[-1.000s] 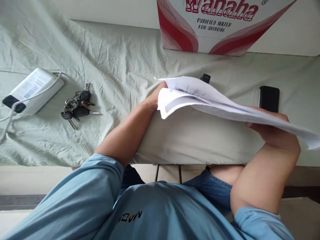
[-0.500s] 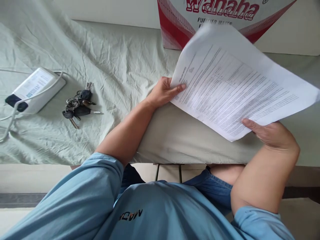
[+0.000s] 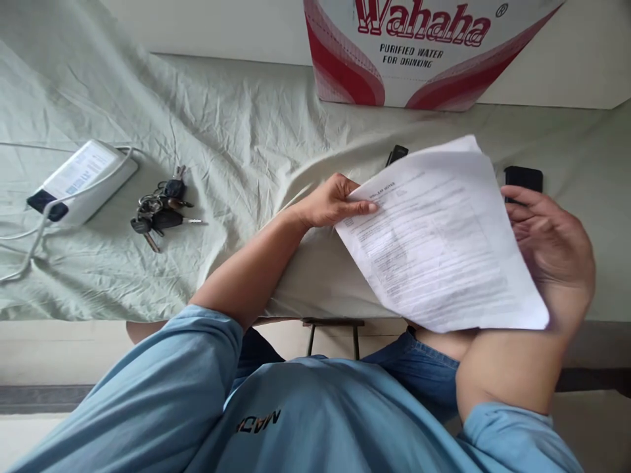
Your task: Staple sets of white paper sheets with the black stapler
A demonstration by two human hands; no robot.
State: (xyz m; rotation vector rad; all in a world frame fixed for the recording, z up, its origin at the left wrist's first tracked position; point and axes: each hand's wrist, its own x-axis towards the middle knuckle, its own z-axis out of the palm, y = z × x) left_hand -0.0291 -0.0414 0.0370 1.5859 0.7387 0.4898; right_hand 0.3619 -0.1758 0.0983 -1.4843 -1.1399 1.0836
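Note:
My left hand (image 3: pixel 340 202) pinches the upper left corner of the printed paper sheets (image 3: pixel 434 249), thumb on top. The sheets tilt over the table's front edge, print side up, with the lower edge curling down; more than one layer shows at the top. Beside their right edge is my right hand (image 3: pixel 557 243), palm turned up, fingers loosely bent and apart, with no grip on the paper that I can see. Part of its palm is hidden behind the sheets. A black flat object (image 3: pixel 523 178) lies just beyond its fingertips.
Another small black object (image 3: pixel 397 155) pokes out behind the paper. At the left lie a bunch of keys (image 3: pixel 160 209) and a white box-like device (image 3: pixel 83 184) with a cable. A Wahaha water carton (image 3: pixel 419 72) stands at the back on the pale green tablecloth (image 3: pixel 236 131).
The sheets have swung down and toward me. My right hand has let go of their lower edge and turned palm up at the right. The black objects behind have come into view.

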